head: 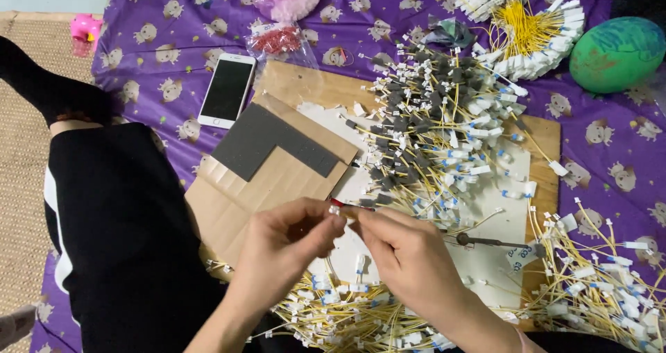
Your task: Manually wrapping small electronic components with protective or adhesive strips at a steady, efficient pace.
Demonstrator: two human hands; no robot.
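Note:
My left hand (288, 245) and my right hand (406, 256) meet at the middle bottom, fingertips pinched together on a small white connector (334, 211) on a thin wire. A small red-tipped tool or part (350, 206) pokes out by my right fingertips. Below my hands lies a heap of yellow wires with white connectors (347, 315). Beyond them spreads a big pile of yellow wires with grey foam pieces (423, 127).
A cardboard sheet with a grey foam L-shape (267, 141) lies left of the pile. A white phone (227, 89), a bag of red parts (276, 40), a green egg-shaped ball (616, 53), a soldering-type tool (489, 241) and my black-clad leg (118, 221) surround the wooden board (544, 134).

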